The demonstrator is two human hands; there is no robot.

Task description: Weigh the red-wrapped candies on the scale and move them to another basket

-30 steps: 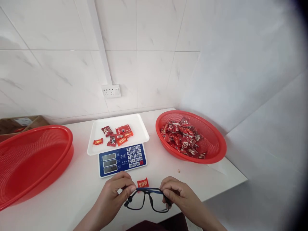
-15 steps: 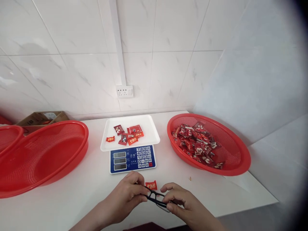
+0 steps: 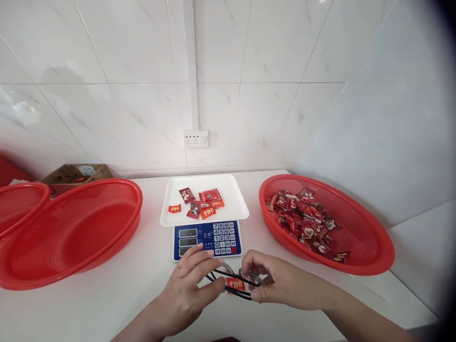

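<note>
Both my hands grip a pair of black-framed glasses point(image 3: 233, 274) above the front of the table. My left hand point(image 3: 194, 280) pinches one side between thumb and fingers, and my right hand point(image 3: 269, 280) has hold of the other side. Beneath the glasses lies a small red candy packet point(image 3: 235, 284), partly hidden by them. Just behind stands a blue digital scale point(image 3: 210, 237), whose lower display my left fingers partly cover. On the scale's white tray point(image 3: 238, 202) rest several red and orange wrapped snacks point(image 3: 194, 209).
At the right a red basket point(image 3: 377, 251) holds many red wrapped snacks point(image 3: 302, 218). A large red basket point(image 3: 135, 209) is at the left, overlapped by another red basket point(image 3: 39, 190). Behind them sits a cardboard box point(image 3: 71, 176). A socket point(image 3: 195, 138) is on the tiled wall.
My hands have turned the glasses and raised them slightly, so the lenses now face up more. The whole view has shifted, and the scale and baskets appear farther right.
</note>
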